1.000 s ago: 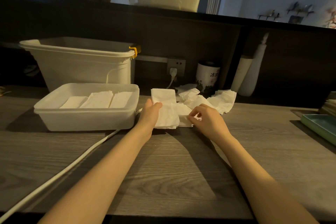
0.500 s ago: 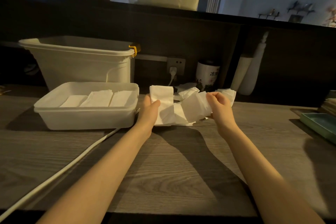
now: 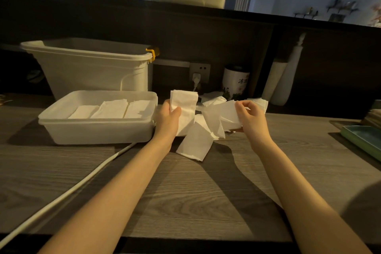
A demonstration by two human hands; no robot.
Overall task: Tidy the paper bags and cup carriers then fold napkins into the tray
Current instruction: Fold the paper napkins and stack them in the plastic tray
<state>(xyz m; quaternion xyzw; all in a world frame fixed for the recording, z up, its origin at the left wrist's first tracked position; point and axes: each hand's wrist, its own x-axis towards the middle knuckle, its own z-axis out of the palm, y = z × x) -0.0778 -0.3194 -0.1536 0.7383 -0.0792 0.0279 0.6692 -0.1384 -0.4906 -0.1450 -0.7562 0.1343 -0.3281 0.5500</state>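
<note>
A white plastic tray (image 3: 97, 130) sits on the wooden counter at the left with three folded napkins (image 3: 112, 108) laid side by side in it. Just right of the tray my left hand (image 3: 168, 118) grips a folded napkin (image 3: 184, 103) held upright. My right hand (image 3: 250, 118) pinches the upper edge of an unfolded napkin (image 3: 225, 114) lifted off the counter. Between my hands a loose napkin (image 3: 195, 144) lies on the wood, and more crumpled napkins (image 3: 213, 99) lie behind.
A large white bin (image 3: 90, 68) with a yellow clip stands behind the tray. A white cable (image 3: 61, 194) runs from the wall socket (image 3: 200, 72) across the counter. A printed canister (image 3: 236, 81) and a pale bottle (image 3: 286, 80) stand at the back; a green tray (image 3: 362, 140) is at the right edge.
My right hand picked a napkin off the counter and raised it to the right. A loose napkin now lies nearer me between my hands. My left hand kept its napkin.
</note>
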